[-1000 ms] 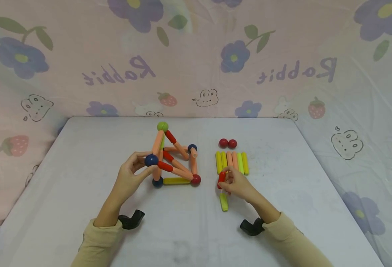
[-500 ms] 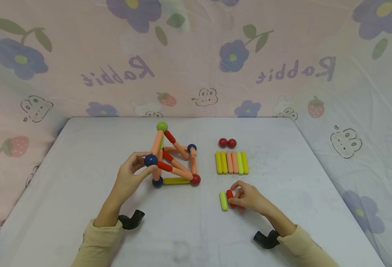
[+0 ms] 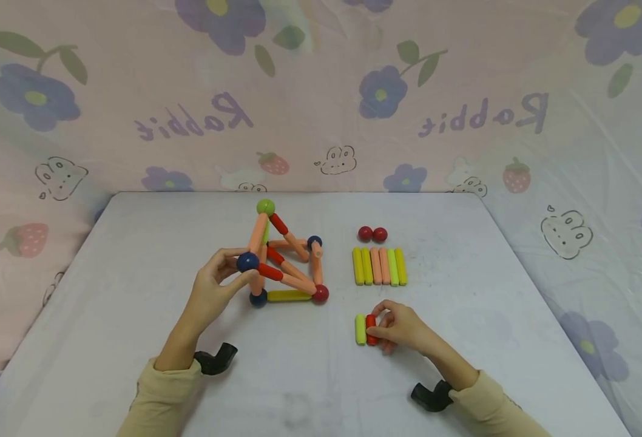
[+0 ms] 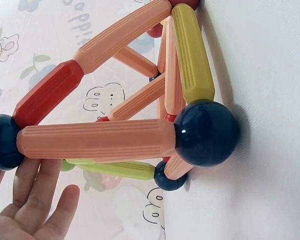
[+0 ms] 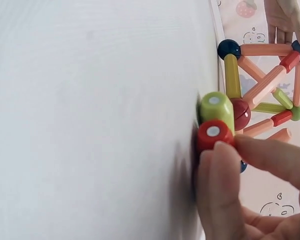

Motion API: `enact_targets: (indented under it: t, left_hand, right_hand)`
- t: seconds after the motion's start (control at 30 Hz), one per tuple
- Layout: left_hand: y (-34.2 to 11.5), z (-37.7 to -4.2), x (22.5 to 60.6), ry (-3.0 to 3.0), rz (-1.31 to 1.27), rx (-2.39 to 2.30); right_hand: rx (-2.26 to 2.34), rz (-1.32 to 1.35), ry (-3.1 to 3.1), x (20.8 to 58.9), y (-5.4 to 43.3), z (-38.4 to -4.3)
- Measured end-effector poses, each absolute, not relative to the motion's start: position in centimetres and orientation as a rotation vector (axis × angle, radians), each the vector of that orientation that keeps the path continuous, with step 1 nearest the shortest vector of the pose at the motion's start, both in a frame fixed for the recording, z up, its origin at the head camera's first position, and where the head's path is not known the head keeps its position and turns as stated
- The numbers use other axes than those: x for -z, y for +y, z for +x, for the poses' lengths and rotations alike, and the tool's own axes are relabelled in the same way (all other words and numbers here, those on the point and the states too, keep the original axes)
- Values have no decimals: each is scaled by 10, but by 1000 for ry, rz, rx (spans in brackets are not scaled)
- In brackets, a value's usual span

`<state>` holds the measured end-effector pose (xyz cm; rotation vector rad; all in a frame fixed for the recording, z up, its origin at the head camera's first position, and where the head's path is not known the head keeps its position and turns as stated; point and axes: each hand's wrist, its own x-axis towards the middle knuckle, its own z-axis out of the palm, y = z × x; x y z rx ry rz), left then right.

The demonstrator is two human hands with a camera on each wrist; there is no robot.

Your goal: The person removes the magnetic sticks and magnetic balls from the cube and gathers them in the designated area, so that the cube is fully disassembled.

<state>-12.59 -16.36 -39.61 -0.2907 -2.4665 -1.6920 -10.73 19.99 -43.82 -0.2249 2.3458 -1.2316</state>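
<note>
A magnetic stick-and-ball frame stands left of centre, with a green ball at its top. My left hand holds the blue ball at its raised front corner. In the left wrist view, a peach stick runs from that ball down to another blue ball on the table. My right hand pinches a short red stick, which lies alongside a short lime stick. Metal discs show on the ends of the red stick and lime stick in the right wrist view.
Behind the right hand, a row of longer yellow, peach and lime sticks lies side by side. Two red balls sit beyond it. A patterned curtain hangs past the table's far edge. Black curved pieces are at both wrists.
My right hand has brought the red stick nearer to me and set it against the lime stick, which has shifted slightly left and straightened. My left hand and the frame have stayed still.
</note>
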Motion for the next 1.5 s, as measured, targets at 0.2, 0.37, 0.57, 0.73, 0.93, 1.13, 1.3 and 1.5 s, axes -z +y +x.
enact_targets:
  t: [0.2,0.37,0.57,0.73,0.93,1.13,1.3,1.5]
  left_hand:
    - [-163,-127,396,-2445,-314,1705]
    - [-163,-128,397,-2434,-327,1710]
    - [-164,-127,396,-2437,-312,1714]
    - [-163,-127,397,-2426,-323,1723]
    - [-163,-126,397,-2426,-329,1722]
    - [-164,-126,398,-2441,-317,1712]
    - [-164,-126,397,-2450,-311,1705]
    - [-164,-126,397,-2462,-305,1694]
  right_hand:
    - [1184,-220,2398,433,200,-111]
    - [1180,-220,2472,421,197,-124]
    - [1337,-226,2348,406,176,-154]
    - [1487,-135,2173,398,152,-180]
    - [1554,46,2052,401,126,-207]
    - [1637,128,1937,412,111,-225]
    - [1711,180,1846,416,100,-233]
    - [1704,235,1839,412,93,-236]
